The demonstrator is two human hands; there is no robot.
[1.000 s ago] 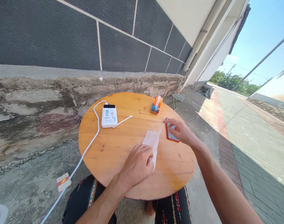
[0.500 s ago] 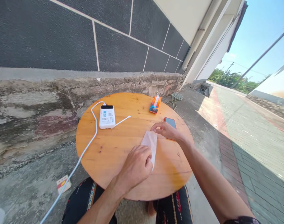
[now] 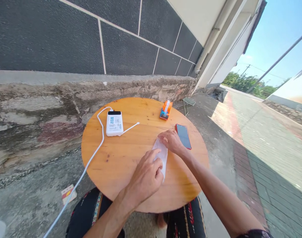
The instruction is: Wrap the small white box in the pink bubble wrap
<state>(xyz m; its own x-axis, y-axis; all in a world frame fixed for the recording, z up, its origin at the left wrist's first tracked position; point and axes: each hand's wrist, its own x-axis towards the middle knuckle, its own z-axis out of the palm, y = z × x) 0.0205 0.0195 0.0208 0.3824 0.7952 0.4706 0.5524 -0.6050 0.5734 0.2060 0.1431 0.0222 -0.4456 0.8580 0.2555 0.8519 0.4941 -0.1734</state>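
A folded white tissue (image 3: 163,158) lies lengthwise on the round wooden table, between my hands. My left hand (image 3: 148,170) rests over its near left side. The index finger is stretched out onto the tissue and the other fingers are loosely bent. At the far end, my right hand (image 3: 171,141) has its fingers apart, with the fingertips on the tissue's upper edge. A phone (image 3: 183,136) with a red edge lies just right of my right hand.
The wooden table (image 3: 133,155) also bears a white power bank (image 3: 114,124) with a white cable (image 3: 91,158) running off the left side. An orange and blue tape roll (image 3: 166,109) stands at the back. Beyond are a stone wall base (image 3: 36,109) and a folding stool (image 3: 188,102).
My right hand has moved slightly left and down onto the tissue's far end, uncovering more of the phone. My left hand's index finger has stretched out from a curled fist.
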